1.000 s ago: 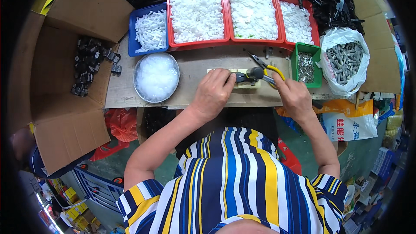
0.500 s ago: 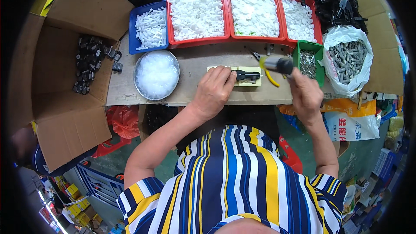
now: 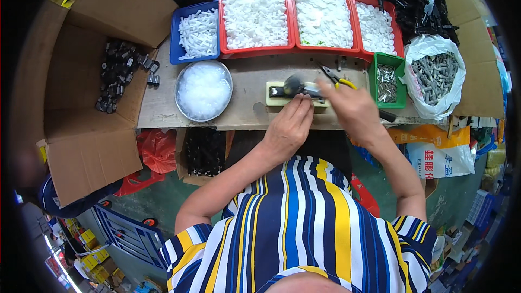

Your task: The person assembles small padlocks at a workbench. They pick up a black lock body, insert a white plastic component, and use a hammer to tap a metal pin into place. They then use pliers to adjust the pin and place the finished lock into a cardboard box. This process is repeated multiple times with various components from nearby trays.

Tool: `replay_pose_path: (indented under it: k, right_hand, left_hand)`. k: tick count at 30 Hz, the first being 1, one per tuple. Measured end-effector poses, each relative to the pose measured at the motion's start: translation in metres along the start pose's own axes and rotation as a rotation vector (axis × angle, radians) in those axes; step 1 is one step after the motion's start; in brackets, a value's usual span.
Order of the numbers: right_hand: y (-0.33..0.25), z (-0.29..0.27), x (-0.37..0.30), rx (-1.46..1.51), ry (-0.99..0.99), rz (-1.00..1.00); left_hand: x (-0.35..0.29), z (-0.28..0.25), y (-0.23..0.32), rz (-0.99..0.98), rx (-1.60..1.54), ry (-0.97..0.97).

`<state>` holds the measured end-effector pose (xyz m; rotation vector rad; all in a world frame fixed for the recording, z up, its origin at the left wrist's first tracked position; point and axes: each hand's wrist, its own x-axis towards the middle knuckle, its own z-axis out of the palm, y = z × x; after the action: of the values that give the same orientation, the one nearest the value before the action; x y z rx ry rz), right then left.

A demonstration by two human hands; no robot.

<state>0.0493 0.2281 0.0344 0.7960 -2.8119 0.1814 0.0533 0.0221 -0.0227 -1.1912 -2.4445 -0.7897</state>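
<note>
Looking down from my head cam: my left hand (image 3: 287,130) is flat-ish on the desk (image 3: 244,114), fingers stretched out and pressing the near edge of the pale yellow block (image 3: 278,97), not gripping anything. My right hand (image 3: 353,109) is closed around the handle of a small hammer (image 3: 296,84), whose dark head sits right over the black part (image 3: 287,92) lying in the block at the middle of the desk. It's a bit blurry, so I can't tell if the head is touching the part. I'd say the trick here is keeping my left fingertips back from the part and holding the block dead still so the tap lands square. Yellow-handled pliers (image 3: 336,78) lie just behind my right hand, and the green bin (image 3: 388,82) of metal bits is close on the right, so not much swing room there. The metal bowl (image 3: 203,89) of clear pieces sits well to the left, leaving some bare desk between. Red trays (image 3: 255,49) and a blue tray (image 3: 198,35) of white parts line the far edge, and an open cardboard box (image 3: 87,114) of black parts hugs the left end.
</note>
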Motion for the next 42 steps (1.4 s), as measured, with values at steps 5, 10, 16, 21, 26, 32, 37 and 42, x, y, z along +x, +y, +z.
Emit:
replay_pose_path:
  k: [5, 10, 16, 21, 26, 32, 37, 42]
  right_hand:
    - [-0.013, -0.017, 0.017, 0.111, 0.11, 0.028]
    - [-0.005, 0.008, 0.012, 0.029, -0.05, -0.049]
    - [-0.002, -0.016, 0.01, 0.003, 0.024, 0.028]
    - [0.007, -0.018, 0.004, 0.002, 0.024, 0.026]
    - [0.014, 0.001, -0.01, 0.128, 0.028, 0.108]
    - [0.069, -0.024, -0.026, 0.264, 0.272, 0.337]
    - [0.167, -0.061, -0.08, -0.101, 0.241, 0.711]
    - [0.21, -0.054, -0.113, -0.367, 0.235, 0.643]
  left_hand:
    - [-0.004, 0.002, -0.005, 0.043, 0.062, 0.012]
    - [-0.005, 0.006, 0.0, -0.002, 0.023, 0.018]
    - [-0.005, 0.001, -0.002, 0.01, 0.025, 0.035]
    - [-0.003, -0.005, -0.002, 0.008, 0.032, 0.016]
    - [0.001, -0.006, 0.001, 0.05, -0.029, 0.033]
    - [0.013, -0.013, -0.013, -0.001, -0.015, 0.088]
    - [0.032, -0.016, -0.021, -0.141, 0.125, -0.041]
    - [0.027, -0.005, -0.032, -0.09, 0.0, -0.109]
